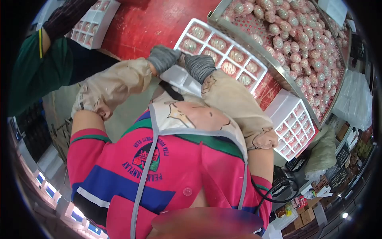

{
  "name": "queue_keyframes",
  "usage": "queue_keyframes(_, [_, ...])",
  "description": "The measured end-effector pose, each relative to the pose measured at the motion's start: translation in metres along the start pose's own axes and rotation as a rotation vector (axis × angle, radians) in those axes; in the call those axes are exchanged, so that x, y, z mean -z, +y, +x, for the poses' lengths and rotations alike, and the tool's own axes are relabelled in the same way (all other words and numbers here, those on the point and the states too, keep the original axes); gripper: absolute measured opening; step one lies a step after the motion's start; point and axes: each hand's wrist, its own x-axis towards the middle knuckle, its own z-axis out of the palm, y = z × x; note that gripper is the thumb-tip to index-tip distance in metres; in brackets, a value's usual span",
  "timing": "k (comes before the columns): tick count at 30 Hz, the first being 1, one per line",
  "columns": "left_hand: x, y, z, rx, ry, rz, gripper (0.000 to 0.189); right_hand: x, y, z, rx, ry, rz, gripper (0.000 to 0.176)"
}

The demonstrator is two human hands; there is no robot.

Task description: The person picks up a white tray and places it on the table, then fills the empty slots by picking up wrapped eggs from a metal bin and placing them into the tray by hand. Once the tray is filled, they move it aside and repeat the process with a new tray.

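Note:
My left hand [163,58], in a grey knitted glove, is closed at the near left corner of a white foam tray [260,76]. Close against it is my right hand [200,67], also gloved in grey with fingers curled. Whatever they pinch between them is hidden by the gloves. The tray's compartments hold round, pale items in pink-and-white net wrapping [218,43]. Just below my hands, a white foam piece [181,77] shows partly, near my apron.
A metal-edged bin [274,65] at the upper right holds many net-wrapped round items. Another filled white tray [292,125] stands at right. At upper left, a co-worker's dark-gloved hand [67,20] is beside a tray [89,26]. The table [147,22] is red.

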Motion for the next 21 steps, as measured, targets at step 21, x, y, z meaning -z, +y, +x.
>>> queue_keyframes(21, [-0.004, -0.003, -0.011, 0.15, 0.069, -0.292, 0.022, 0.077, 0.208, 0.054, -0.15, 0.399, 0.175, 0.028])
